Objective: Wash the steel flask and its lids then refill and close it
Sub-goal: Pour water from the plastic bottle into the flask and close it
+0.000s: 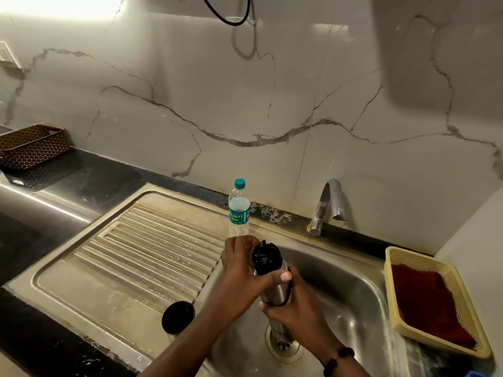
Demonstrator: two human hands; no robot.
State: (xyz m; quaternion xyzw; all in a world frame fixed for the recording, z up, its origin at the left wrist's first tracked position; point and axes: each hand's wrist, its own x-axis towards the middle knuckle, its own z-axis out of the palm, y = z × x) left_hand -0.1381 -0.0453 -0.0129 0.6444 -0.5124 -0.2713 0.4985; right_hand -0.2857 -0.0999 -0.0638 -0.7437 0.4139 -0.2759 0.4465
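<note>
The steel flask (275, 288) stands tilted over the sink basin (351, 289), with its black inner lid (263, 255) on top. My left hand (242, 270) grips the flask just below that lid, thumb across the front. My right hand (291, 306) is wrapped round the flask's lower body. A black outer cap (178, 317) lies on the drainboard (141, 248) near the front edge. A clear plastic water bottle (239, 209) with a teal cap stands at the back of the drainboard.
The tap (330, 202) is at the back right of the sink. A cream plastic basket (432, 297) holding a dark red cloth sits right of the basin. A brown woven basket (32, 145) stands on the dark counter far left.
</note>
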